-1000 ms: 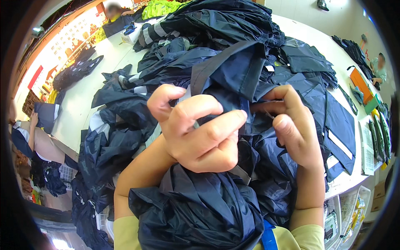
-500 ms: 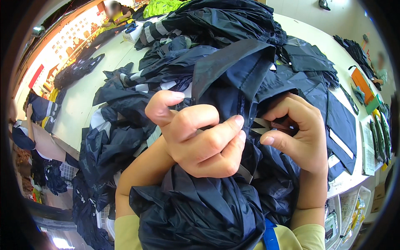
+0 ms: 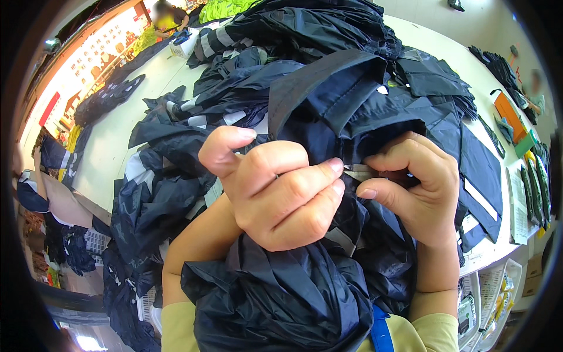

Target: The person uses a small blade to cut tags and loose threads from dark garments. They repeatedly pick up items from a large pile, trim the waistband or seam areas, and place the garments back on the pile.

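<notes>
hands are both up close under the camera, working one dark navy garment (image 3: 346, 111) with grey reflective strips. left hand (image 3: 275, 188) is curled nearly to a fist, fingers folded in on a fold of the fabric, thumb sticking up free. right hand (image 3: 416, 188) is also closed, fingers hooked over the fabric edge, thumb and forefinger pinching at a pale strip (image 3: 358, 173) right where the two hands meet. so both hold the same garment, touching or almost touching each other at that seam.

garment position: lifted off the white table (image 3: 111, 146), upper part peaks above the knuckles, lower part bunched down over the forearms and into the lap (image 3: 281, 299).

progress, my read: this piece is mid-handling, gripped at one spot, not laid flat or folded. plenty left: a big heap of similar navy garments (image 3: 246, 70) covers the table behind it, unsorted as far as i can tell. flatter dark pieces (image 3: 431, 73) sit on the right side, maybe finished ones, can't confirm.

other: another person at the far left end of the table (image 3: 167, 14), well apart; orange box (image 3: 509, 112) on the right edge.
</notes>
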Tool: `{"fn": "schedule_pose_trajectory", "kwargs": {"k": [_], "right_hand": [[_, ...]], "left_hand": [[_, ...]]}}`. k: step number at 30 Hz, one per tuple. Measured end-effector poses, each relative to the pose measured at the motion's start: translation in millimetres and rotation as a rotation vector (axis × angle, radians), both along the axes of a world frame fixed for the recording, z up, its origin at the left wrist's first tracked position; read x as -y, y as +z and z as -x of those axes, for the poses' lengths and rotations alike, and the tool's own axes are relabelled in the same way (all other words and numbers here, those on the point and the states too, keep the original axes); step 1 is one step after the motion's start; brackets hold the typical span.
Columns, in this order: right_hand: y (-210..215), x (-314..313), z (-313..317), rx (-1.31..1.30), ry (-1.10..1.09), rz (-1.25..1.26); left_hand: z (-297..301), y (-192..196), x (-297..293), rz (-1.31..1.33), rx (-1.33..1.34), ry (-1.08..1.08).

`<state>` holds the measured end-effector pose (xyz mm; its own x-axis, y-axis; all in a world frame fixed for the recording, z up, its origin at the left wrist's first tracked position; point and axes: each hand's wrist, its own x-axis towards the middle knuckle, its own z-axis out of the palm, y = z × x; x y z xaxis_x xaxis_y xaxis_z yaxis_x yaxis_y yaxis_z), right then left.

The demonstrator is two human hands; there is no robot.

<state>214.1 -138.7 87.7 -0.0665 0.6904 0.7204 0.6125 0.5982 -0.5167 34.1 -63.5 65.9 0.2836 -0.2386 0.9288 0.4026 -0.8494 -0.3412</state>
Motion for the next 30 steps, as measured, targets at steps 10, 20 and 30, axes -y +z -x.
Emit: {"fn": "schedule_pose_trajectory", "kwargs": {"k": [10, 20, 30], "right_hand": [[1.7, -0.6, -5.3, -0.029, 0.015, 0.036], [3.2, 3.5, -5.9, -0.043, 0.052, 0.121], [1.4, 0.6, -6.5, -0.032, 0.072, 0.098]], "left_hand": [[5.3, 2.2, 0.0, 0.012, -0.015, 0.005], [-3.5, -3.4, -6.8, -0.064, 0.027, -0.100], [-3.6, -4.7, -4.9, -0.054, 0.024, -0.102]]}}
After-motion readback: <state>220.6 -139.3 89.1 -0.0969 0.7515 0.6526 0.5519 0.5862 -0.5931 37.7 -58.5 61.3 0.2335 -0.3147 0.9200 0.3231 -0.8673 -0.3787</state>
